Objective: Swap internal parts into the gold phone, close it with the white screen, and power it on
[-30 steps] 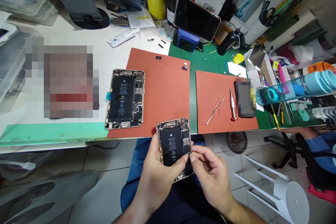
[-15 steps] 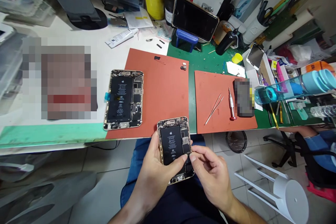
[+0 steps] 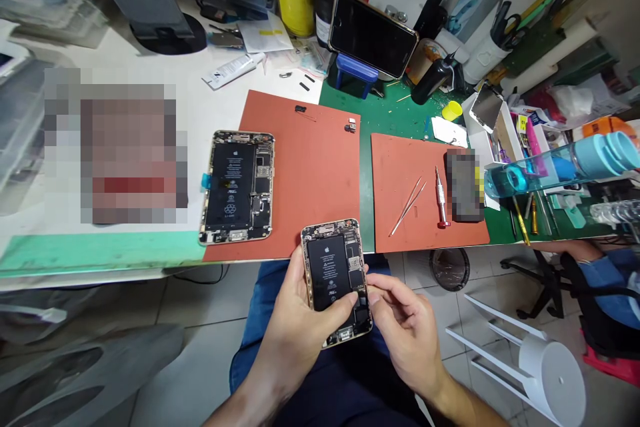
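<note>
My left hand (image 3: pixel 295 323) cradles an opened phone body (image 3: pixel 334 273) with its black battery and boards showing, held over my lap just below the bench edge. The left thumb lies across its lower part. My right hand (image 3: pixel 403 323) has thumb and forefinger pinched together at the phone's lower right edge; anything between them is too small to make out. A second opened phone (image 3: pixel 237 187) lies flat on the bench, half on the large red mat (image 3: pixel 310 167).
A smaller red mat (image 3: pixel 400 180) carries tweezers (image 3: pixel 409 207) and a red-tipped screwdriver (image 3: pixel 441 197). A dark-screened phone (image 3: pixel 373 33) leans on a blue stand at the back. Tool clutter fills the right side. A white stool (image 3: pixel 545 367) stands on the floor right.
The held phone has risen slightly toward the bench edge. My right fingertips stay pinched at its lower right side, shifted a little to the right.
</note>
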A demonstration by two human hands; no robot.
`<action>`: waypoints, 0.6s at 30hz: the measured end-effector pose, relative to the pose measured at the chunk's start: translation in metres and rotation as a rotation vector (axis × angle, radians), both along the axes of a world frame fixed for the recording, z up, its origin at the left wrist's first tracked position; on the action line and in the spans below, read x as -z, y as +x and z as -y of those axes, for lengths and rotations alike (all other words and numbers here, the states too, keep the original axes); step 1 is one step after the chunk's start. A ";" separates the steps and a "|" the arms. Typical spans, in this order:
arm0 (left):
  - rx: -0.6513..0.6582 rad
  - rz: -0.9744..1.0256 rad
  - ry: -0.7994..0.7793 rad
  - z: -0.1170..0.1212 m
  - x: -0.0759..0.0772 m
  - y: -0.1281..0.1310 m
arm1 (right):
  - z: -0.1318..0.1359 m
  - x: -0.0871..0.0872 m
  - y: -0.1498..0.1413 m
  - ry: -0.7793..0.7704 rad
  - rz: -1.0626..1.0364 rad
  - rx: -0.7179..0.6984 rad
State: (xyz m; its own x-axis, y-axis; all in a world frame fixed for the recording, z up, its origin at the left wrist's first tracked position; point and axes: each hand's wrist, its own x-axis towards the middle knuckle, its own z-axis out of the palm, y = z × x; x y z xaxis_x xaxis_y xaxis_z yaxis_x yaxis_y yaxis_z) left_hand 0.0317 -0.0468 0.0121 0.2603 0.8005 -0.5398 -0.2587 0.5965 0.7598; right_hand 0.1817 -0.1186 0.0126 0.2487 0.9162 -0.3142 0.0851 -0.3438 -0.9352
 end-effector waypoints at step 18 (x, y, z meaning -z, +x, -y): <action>-0.013 -0.011 0.026 0.000 -0.004 0.003 | -0.003 -0.005 -0.007 0.070 -0.028 0.138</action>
State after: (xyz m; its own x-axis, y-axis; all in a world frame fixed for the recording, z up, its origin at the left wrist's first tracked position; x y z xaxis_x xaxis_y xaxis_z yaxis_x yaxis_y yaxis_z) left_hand 0.0344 -0.0470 0.0161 0.2441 0.8177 -0.5213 -0.2581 0.5730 0.7779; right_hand 0.1751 -0.1160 0.0175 0.3655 0.8940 -0.2590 0.0151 -0.2839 -0.9587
